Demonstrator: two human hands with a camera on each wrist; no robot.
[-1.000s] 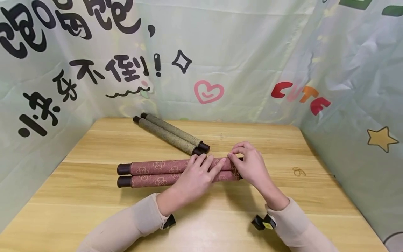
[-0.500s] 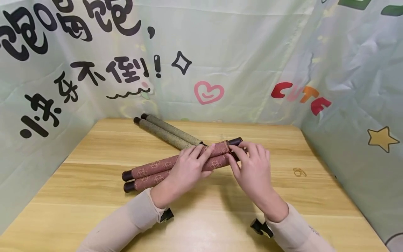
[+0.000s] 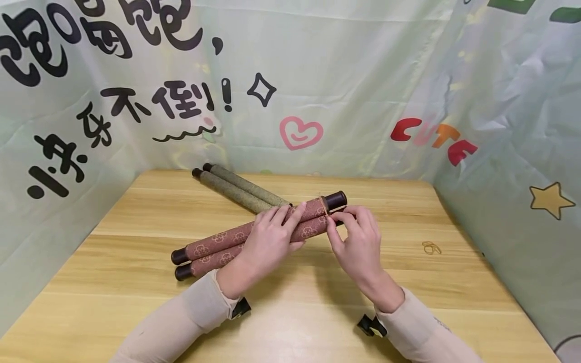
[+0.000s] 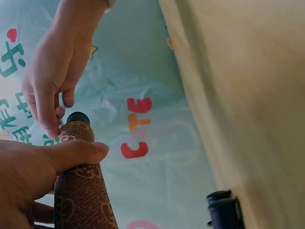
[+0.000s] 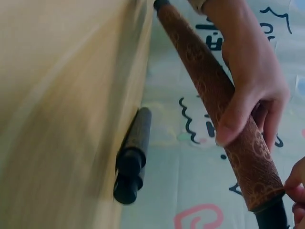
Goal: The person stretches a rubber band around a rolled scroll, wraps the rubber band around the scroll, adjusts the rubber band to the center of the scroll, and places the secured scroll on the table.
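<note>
A dark-red patterned scroll (image 3: pixel 221 238), rolled from both ends into two side-by-side rolls with dark knobs, slants up to the right above the table. My left hand (image 3: pixel 268 242) grips it past its middle, with the thumb across the near side in the left wrist view. Near its right end a thin orange rubber band (image 3: pixel 324 204) lies around the rolls. My right hand (image 3: pixel 358 242) pinches that band between thumb and forefinger, right beside the knobs. In the right wrist view only the fingertips (image 5: pixel 296 183) of that hand show, at the scroll's edge.
A grey-green scroll (image 3: pixel 238 186) of the same double-roll form lies behind on the wooden table (image 3: pixel 136 302), partly hidden by the red one. Thin yellow rubber bands (image 3: pixel 431 247) lie on the right. Printed cloth (image 3: pixel 354 75) walls the table's back and sides.
The red scroll's right end has risen and swung away from me, and its left end has come nearer. My right hand has shifted from the scroll's end to the band on it.
</note>
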